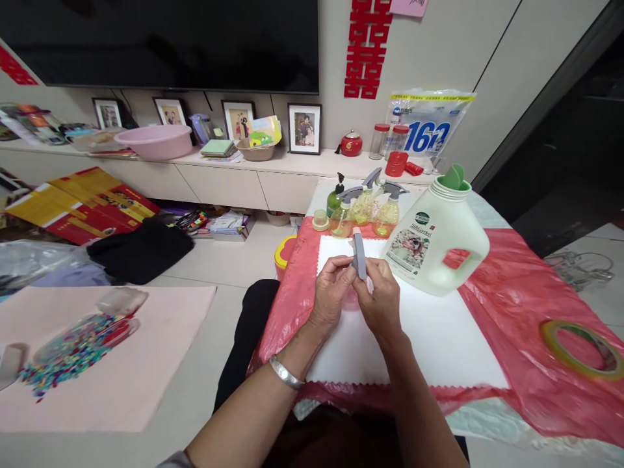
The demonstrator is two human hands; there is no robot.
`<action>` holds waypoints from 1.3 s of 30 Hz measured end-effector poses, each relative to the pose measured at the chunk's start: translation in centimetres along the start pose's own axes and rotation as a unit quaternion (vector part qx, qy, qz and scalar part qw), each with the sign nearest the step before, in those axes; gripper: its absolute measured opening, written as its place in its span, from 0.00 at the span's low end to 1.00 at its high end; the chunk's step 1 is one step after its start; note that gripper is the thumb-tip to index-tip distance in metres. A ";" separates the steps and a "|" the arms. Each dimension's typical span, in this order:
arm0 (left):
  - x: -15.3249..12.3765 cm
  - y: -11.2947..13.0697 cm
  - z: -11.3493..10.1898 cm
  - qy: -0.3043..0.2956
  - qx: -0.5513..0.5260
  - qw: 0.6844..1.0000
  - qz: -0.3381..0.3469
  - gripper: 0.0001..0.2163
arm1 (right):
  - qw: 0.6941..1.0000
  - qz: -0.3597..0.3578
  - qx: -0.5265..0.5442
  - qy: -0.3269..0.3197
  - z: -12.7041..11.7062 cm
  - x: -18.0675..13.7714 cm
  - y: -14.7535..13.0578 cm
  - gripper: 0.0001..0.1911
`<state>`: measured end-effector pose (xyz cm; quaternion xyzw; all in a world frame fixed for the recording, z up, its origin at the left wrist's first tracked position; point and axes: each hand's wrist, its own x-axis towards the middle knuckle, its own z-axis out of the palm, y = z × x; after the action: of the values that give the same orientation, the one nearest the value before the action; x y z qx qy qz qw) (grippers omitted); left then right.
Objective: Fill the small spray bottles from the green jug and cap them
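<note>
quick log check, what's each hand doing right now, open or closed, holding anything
Left hand: closed, fingers pinching the grey spray head.
Right hand: closed, holding the same spray head from the other side.

The left hand [332, 296] and right hand [381, 302] were bare. A broad, rounded, shiny silver bangle [286, 373] circled the left forearm [248, 413], a bit of grey sleeve [176, 460] showed higher up that arm, and plain black trousers [247, 348] covered the leg.
</note>
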<state>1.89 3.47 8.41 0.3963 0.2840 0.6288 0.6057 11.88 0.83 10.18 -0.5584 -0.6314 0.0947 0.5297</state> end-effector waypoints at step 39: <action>0.0 0.3 0.4 -0.006 0.018 0.999 -0.028 0.14 | 0.990 0.030 0.045 0.133 2.1 -0.5 1.4 0.09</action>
<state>2.06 3.39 8.85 0.4030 0.3020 0.6042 0.6175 10.96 1.97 8.05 -0.5604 -0.5332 0.0643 0.6305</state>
